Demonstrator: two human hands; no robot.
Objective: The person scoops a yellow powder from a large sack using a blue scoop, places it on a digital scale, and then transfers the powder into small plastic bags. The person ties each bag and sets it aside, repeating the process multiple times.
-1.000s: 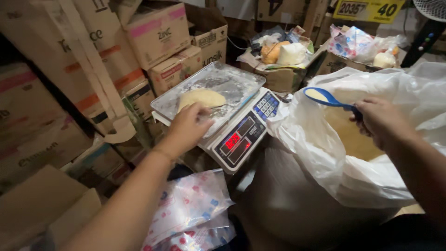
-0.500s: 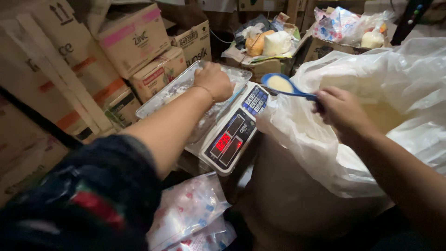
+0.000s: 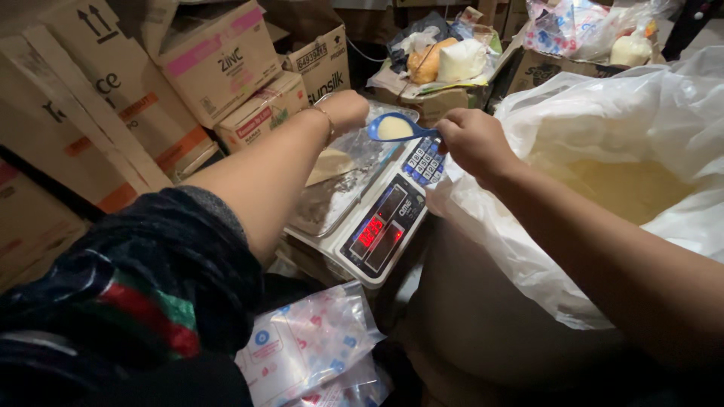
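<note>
At nine o'clock of the view the stacked cardboard boxes [image 3: 219,68] stand along the wall. The left hand [image 3: 345,109] reaches over the digital scale [image 3: 377,226] to about eleven o'clock; it looks closed on the far edge of the clear plastic bag [image 3: 343,188] that lies on the weighing pan, but the fingers point away from the camera, so I cannot tell how tight they are. A small heap of pale powder [image 3: 332,162] already sits inside this bag.

At twelve o'clock the right hand [image 3: 471,139] is clamped on the handle of the blue spoon [image 3: 396,128], which carries a level load of powder just above the bag. To do this step well, I think the spoon should tip slowly over the bag mouth, while the left hand keeps the mouth open and the red display stays in sight.

At three o'clock the big white sack [image 3: 603,113] holds the yellowish powder supply. At six o'clock lie printed empty pouches [image 3: 309,347].

The bag mouth itself is hidden behind the left forearm. The red digits are too blurred to make out.
</note>
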